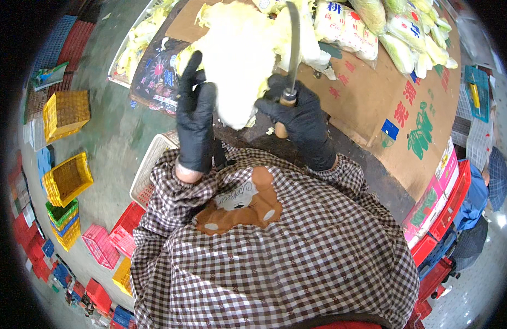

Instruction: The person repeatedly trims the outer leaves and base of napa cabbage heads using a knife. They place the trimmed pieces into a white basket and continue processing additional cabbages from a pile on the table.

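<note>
A large head of Chinese cabbage (241, 61), glaringly bright from the light, is in front of me with its stem end towards my body. My left hand (196, 111), in a black glove, is at its left edge with thumb and fingers apart. Whether that hand bears any of the cabbage's weight is unclear. In my black-gloved right hand (304, 115) is a knife with a wooden handle, its curved blade (294, 41) pointing away from me. The fingertips of this hand are close against the cabbage's right side. Loose pale leaves (296, 37) lie behind the blade.
Bagged and bare Chinese cabbages (397, 37) are piled at the back right on printed cardboard (360, 98). A white crate of leaves (142, 41) stands at the back left. Yellow crates (68, 179) and a cream basket (152, 160) are on my left. Red trays (450, 201) line the right.
</note>
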`<state>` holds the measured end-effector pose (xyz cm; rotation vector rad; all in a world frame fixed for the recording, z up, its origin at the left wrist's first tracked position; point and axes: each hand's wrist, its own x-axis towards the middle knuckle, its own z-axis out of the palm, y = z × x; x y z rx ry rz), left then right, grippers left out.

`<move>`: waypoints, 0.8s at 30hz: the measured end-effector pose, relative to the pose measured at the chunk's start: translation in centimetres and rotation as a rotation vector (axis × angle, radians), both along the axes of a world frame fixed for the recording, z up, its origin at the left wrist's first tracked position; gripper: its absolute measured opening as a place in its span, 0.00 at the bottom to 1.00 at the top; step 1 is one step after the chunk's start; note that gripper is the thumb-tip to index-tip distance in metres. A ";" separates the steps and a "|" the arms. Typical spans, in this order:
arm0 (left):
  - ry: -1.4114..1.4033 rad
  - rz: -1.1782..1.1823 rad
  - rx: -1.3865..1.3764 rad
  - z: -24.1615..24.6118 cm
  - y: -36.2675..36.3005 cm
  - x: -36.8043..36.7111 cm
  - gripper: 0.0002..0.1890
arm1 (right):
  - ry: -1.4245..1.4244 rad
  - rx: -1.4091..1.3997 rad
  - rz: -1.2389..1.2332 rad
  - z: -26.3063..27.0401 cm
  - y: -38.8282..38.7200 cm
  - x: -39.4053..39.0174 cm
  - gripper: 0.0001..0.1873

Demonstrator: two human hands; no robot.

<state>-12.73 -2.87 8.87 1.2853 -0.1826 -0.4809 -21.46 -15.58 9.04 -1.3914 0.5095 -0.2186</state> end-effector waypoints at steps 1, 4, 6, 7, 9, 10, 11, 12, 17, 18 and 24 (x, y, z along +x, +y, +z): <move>0.048 0.018 0.006 -0.2 0.0 0.0 0.21 | -0.062 -0.014 0.055 -0.1 0.1 0.0 0.17; 0.002 -0.015 0.112 -0.5 0.0 -0.3 0.20 | -0.079 -0.190 0.140 -0.6 0.5 0.2 0.13; -0.097 -0.035 0.055 -0.5 -0.1 -0.8 0.18 | -0.066 -0.149 0.120 -0.8 0.8 0.3 0.12; -0.058 -0.018 0.096 -0.5 -0.3 -0.9 0.18 | -0.059 -0.150 0.079 -0.9 0.8 0.4 0.12; -0.066 0.005 0.031 -0.5 -0.4 -1.0 0.18 | -0.058 -0.180 0.062 -0.8 0.8 0.5 0.13; -0.025 0.011 0.087 -0.4 -0.5 -1.0 0.18 | -0.066 -0.210 0.088 -0.7 0.8 0.5 0.14; -0.022 0.012 0.083 -0.5 -0.5 -1.0 0.18 | -0.074 -0.241 0.113 -0.6 0.7 0.6 0.15; -0.011 0.016 0.080 -0.5 -0.5 -1.0 0.18 | -0.070 -0.303 0.143 -0.5 0.6 0.6 0.15; 0.120 0.044 -0.086 -1.0 -0.5 -1.4 0.17 | -0.065 -0.349 0.206 -0.6 0.7 1.1 0.16; 0.142 0.060 -0.096 -1.1 -0.6 -1.5 0.16 | -0.043 -0.337 0.200 -0.9 0.8 1.3 0.17; 0.191 0.085 -0.050 -1.9 -0.4 -1.2 0.16 | -0.091 -0.193 0.184 -2.2 1.7 1.7 0.17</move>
